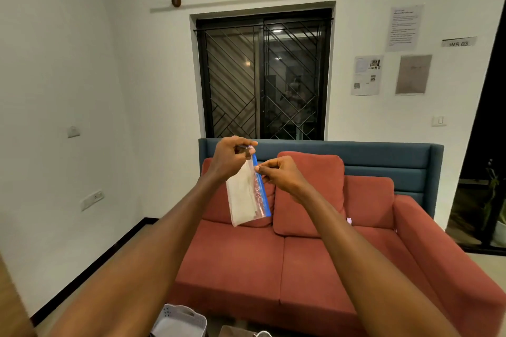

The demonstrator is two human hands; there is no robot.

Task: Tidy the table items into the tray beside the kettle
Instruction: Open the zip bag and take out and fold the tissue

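Note:
Both arms are raised in front of me, holding a clear zip bag (245,195) with a blue seal strip and something white inside. My left hand (231,159) pinches the bag's top corner, and the bag hangs down at a slant from it. My right hand (279,174) pinches the blue seal edge a little lower. A white perforated tray (179,320) shows at the bottom edge, partly hidden by my left forearm. No kettle is in view.
A red sofa (315,268) with two cushions and a blue back panel stands straight ahead under a barred window (262,76). A pale object (241,332) lies at the bottom edge beside the tray. Papers hang on the right wall.

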